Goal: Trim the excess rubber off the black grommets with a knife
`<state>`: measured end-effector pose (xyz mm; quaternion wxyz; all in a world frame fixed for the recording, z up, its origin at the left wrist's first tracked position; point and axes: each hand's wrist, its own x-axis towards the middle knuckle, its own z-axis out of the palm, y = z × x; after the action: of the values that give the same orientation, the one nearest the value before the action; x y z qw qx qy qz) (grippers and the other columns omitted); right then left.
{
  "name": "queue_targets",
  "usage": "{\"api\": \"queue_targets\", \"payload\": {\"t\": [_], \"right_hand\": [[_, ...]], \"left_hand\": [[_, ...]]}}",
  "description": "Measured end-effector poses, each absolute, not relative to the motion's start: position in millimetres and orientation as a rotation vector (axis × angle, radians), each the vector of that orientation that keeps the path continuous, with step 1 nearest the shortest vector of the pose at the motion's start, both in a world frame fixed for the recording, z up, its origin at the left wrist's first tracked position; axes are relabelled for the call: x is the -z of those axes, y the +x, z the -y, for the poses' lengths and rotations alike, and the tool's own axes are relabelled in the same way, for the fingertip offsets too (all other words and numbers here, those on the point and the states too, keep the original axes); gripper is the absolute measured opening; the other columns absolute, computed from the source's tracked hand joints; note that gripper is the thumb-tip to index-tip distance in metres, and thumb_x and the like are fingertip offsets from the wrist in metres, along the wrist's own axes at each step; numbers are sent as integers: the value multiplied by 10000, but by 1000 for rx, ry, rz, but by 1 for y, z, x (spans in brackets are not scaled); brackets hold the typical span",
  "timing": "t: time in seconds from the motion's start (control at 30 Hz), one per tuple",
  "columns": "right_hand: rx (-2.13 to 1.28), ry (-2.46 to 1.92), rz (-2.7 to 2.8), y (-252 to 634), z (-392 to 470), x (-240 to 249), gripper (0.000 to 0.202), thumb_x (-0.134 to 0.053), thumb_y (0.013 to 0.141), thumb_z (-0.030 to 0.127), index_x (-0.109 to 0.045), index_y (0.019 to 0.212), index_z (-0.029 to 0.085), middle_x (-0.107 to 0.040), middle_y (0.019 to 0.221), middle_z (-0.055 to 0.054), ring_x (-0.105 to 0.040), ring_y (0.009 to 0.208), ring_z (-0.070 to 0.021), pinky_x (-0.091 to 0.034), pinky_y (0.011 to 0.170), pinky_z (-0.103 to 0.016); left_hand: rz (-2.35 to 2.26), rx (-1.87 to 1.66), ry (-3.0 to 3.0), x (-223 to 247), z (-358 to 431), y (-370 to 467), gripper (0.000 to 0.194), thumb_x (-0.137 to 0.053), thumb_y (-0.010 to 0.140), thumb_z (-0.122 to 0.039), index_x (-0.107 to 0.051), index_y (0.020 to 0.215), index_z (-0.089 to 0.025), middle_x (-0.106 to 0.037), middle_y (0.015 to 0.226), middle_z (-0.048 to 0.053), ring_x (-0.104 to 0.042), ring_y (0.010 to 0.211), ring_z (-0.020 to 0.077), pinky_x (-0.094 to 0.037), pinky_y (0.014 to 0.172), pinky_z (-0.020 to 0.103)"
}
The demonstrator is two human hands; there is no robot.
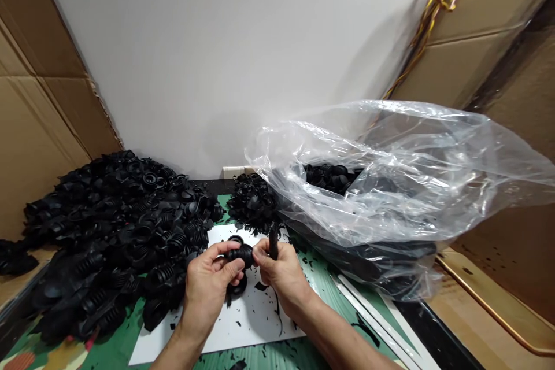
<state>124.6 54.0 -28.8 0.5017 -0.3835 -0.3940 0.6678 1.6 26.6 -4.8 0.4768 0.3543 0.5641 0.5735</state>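
A ribbed black rubber part (241, 255) is held between my two hands above a white sheet (234, 329). My left hand (210, 277) grips its left side with fingers and thumb. At its right end, my right hand (280, 269) pinches with thumb and finger, and a dark upright tool (273, 241) is also held in that hand; its lower end is hidden. More black round parts (237, 286) lie on the sheet just below and behind the held one. Small black scraps are scattered over the sheet.
A large heap of black rubber parts (130, 225) covers the left side. Behind the sheet is a smaller pile of black pieces (252, 199). A clear plastic bag (390, 208) with black parts stands at right, near white strips (377, 324) and a gold phone (498, 300). Cardboard flanks both sides.
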Motion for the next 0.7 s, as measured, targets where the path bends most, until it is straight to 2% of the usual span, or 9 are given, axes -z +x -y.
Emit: {"api": "queue_targets", "payload": {"t": [0.13,0.3,0.7], "right_hand": [[-1700,-902,877,125,-54,25,368,-763,522,413,-488,524,169,-373,408,89,-224,348,-23,-136,360,-200],[-1784,-841,830,127,-54,23,436,-796,504,442,-451,513,176,-329,380,109,-186,342,-12,-108,369,-198],[-1808,-844,812,130,-55,22,441,-801,502,421,-435,522,177,-335,397,111,-189,346,-6,-115,377,-195]], "left_hand": [[-1386,-1390,859,5,-26,0,323,-802,463,-254,-705,740,-120,-596,402,-14,-516,380,108,-404,405,215],[-1374,-1356,880,7,-27,-1,313,-797,461,-251,-711,731,-119,-592,394,-12,-493,364,100,-376,385,209],[-1348,-1366,928,2,-26,0,265,-792,464,-246,-728,697,-137,-588,384,-13,-494,369,110,-384,394,222]]}}
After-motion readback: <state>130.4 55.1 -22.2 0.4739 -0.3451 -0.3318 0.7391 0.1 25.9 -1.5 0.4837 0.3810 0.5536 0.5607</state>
